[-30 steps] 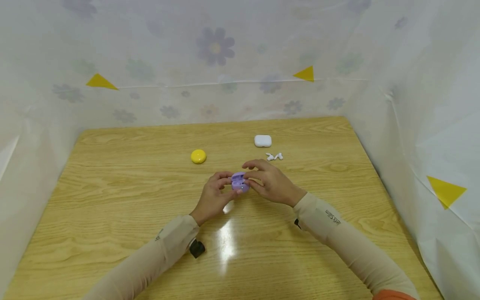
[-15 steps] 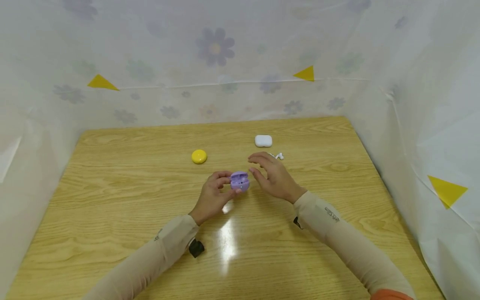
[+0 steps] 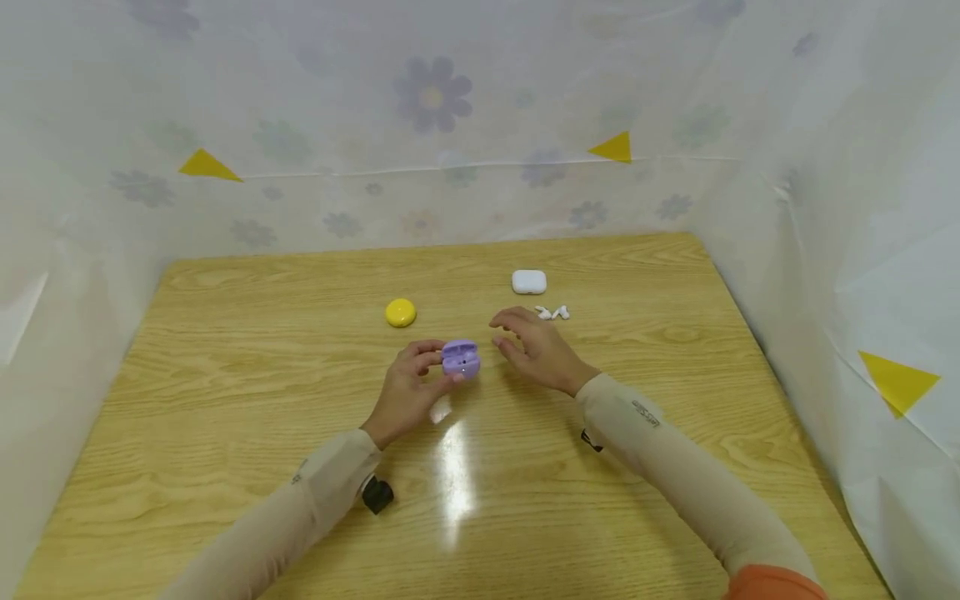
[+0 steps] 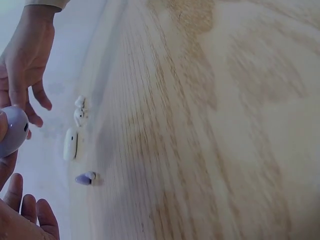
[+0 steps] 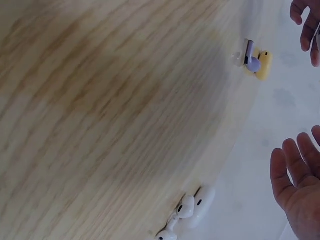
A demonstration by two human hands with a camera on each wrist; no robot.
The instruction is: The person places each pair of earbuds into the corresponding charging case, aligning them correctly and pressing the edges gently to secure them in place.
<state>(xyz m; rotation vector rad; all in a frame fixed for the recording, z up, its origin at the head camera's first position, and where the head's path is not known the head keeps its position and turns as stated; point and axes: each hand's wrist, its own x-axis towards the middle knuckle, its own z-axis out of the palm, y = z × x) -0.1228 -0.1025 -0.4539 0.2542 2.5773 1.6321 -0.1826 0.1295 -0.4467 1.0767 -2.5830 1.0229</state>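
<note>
My left hand [image 3: 408, 387] holds a purple earbud case [image 3: 461, 360] above the table, its lid raised and thumb at its front. Inside, a small pale shape shows on the right side, too small to make out. My right hand [image 3: 538, 350] hovers just to the right of the case, apart from it, fingers loosely bent and holding nothing. A loose purple earbud [image 5: 252, 63] lies on the table near a yellow round case [image 5: 265, 65] in the right wrist view. It also shows below the left hand's case in the left wrist view; in the head view it is hidden.
A white earbud case [image 3: 528, 282] stands shut at the back, with two white earbuds [image 3: 553, 313] just in front of it. The yellow case sits behind the left hand. White flowered sheeting [image 3: 431, 183] borders the wooden table [image 3: 247, 358] at the back and sides.
My right hand's fingers were at the purple case one second ago and have since drawn away to the right. The left hand has then shifted slightly left with the case.
</note>
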